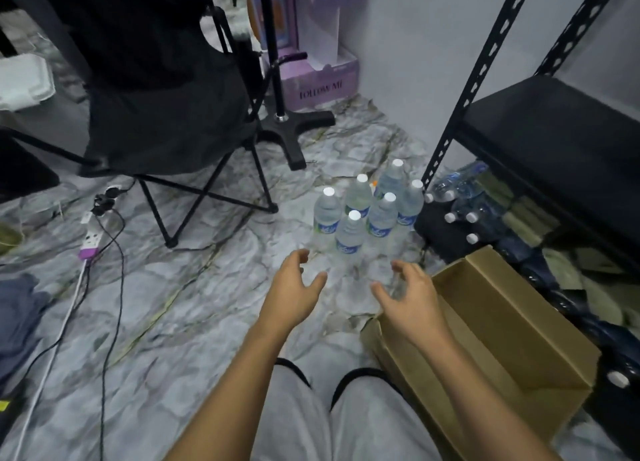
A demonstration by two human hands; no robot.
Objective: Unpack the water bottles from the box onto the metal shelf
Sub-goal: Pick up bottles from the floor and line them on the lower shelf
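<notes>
Both hands, left point(294, 284) and right point(405, 294), are held open and empty near six upright water bottles point(360, 211); likely weighty, slippery, best gripped mid-body.

Marble-pattern floor covering point(194, 308) is lying wrinkled across the room. Plain white wall point(415, 45) is rising at the back. Black folding camp chair point(156, 114) is standing on the left, w/ a black stand base point(294, 128) and purple boxes point(322, 62) behind it. Light is looking dim, bluish.
</notes>
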